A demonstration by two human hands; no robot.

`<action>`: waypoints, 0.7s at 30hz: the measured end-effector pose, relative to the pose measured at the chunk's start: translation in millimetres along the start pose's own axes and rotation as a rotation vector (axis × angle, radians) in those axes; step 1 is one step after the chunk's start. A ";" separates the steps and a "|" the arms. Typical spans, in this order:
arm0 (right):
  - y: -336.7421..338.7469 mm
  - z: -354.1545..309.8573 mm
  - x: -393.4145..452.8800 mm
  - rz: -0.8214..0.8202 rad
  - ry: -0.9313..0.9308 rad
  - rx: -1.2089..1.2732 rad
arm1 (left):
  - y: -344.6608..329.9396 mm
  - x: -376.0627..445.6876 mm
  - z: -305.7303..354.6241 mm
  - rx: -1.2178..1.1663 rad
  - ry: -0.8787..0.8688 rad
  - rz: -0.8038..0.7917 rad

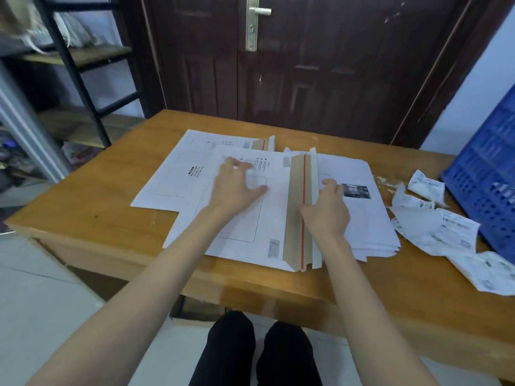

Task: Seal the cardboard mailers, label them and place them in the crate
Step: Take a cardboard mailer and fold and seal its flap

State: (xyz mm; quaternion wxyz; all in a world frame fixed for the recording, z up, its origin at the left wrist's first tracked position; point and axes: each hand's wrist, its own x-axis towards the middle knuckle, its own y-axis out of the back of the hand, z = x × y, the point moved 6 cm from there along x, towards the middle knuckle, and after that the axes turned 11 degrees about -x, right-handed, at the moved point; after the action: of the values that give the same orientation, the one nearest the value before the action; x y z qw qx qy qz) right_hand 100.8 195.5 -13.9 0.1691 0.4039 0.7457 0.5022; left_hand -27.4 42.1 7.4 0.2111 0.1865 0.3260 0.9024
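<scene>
Pressing hand: left hand (237, 185), fingers spread flat on the top mailer (245, 218).
Other hand: right hand (327, 210) curls over the mailer's open flap (302, 207); it seems to pinch the edge, hard to tell.
Under it: another mailer (178, 174) on the left, a paper stack (370, 224) on the right.
Table (97, 190): torn label scraps (434, 229) lie beside the stack.
Crate (487, 176): blue, at the right edge, behind the scraps.

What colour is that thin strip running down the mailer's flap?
Red, on the brown flap; the strip shows clearly in the head view.
</scene>
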 end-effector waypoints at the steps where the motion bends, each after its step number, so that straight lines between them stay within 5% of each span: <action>1: 2.5 -5.6 -1.5 0.047 0.057 -0.075 | -14.9 -5.0 11.8 -0.059 -0.012 -0.061; 4: -2.5 -20.2 -6.4 0.044 0.254 -0.079 | -50.8 -16.6 32.3 -0.028 -0.015 -0.216; 7: -17.6 -13.8 -9.8 -0.105 0.246 0.012 | -65.5 -17.2 29.2 -0.007 0.018 -0.292; 21: -31.1 -6.0 -3.8 -0.039 0.236 -0.069 | -66.6 -15.2 34.9 0.395 -0.266 -0.183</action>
State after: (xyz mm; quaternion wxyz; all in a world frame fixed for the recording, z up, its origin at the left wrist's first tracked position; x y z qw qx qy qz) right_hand 85.7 183.6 -39.4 0.1035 0.3216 0.7504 0.5681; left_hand 19.2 98.8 -15.0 0.2924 0.3110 0.4809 0.7658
